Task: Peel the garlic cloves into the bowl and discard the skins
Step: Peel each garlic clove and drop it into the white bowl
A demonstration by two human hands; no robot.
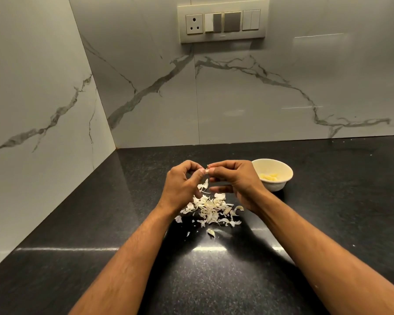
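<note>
Left hand (pixel 182 185): pinching garlic clove (pixel 207 171) above the tabletop (pixel 328 223).
Right hand (pixel 234 180): pinching the same clove.
Skins (pixel 210 209): heaped beneath.
Bowl (pixel 280 181): right, holding peeled cloves (pixel 269 177).

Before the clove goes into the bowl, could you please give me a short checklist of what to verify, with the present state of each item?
1. Clove held securely: ok; left hand and right hand both pinch the garlic clove above the counter.
2. Clove fully peeled: cannot tell; the fingers hide most of it.
3. Bowl within reach: ok; the white bowl stands upright just right of the right hand.
4. Bowl holds only peeled cloves: ok; pale peeled cloves lie inside, no skins visible.
5. Skins discarded: not ok; the skin pile lies on the black counter.
</note>
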